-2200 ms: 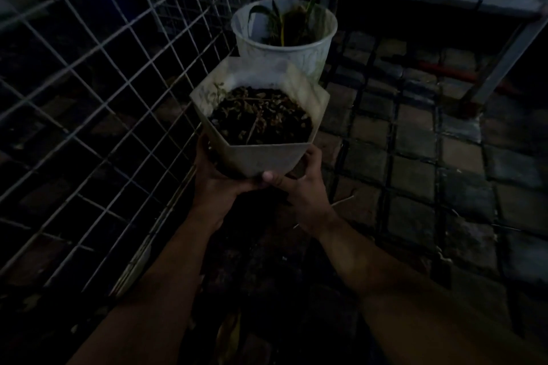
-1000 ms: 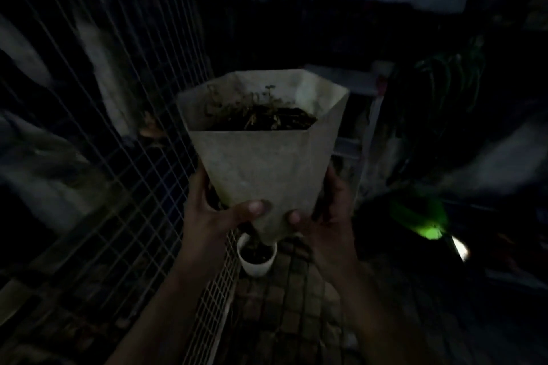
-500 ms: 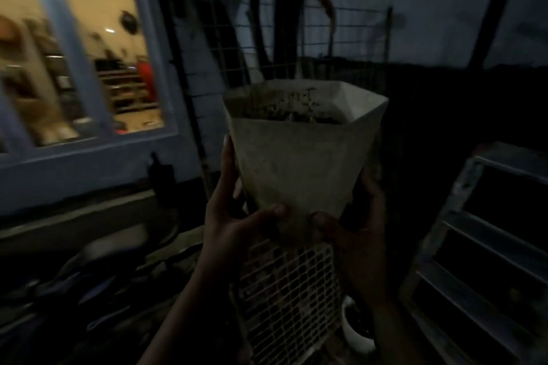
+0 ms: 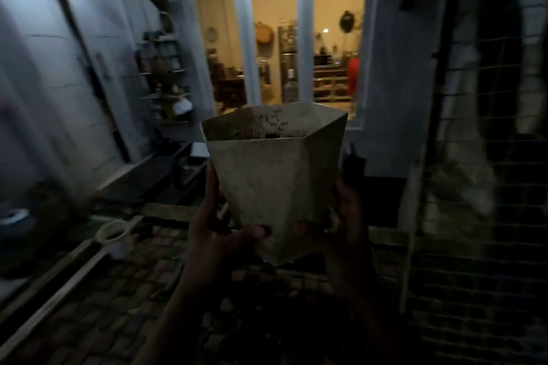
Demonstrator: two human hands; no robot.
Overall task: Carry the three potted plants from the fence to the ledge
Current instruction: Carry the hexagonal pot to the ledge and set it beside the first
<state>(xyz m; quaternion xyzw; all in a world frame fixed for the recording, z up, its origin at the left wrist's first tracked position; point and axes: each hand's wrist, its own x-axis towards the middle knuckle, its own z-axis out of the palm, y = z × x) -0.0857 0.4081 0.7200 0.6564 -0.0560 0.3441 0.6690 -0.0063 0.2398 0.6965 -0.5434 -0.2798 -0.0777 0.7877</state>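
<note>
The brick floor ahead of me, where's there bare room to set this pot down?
Both hands, left hand and right hand, hold the angular pot. Bare brick paving lies lower left, between the pale plank edging and your forearms. It gets crowded further left by the small white pot. The right side by the wire fence is too dark to judge.

The faceted pot [image 4: 275, 187] is hiding its own soil and most of the right hand [image 4: 347, 216]; the wall [image 4: 44, 83] left of it is blurring.
</note>
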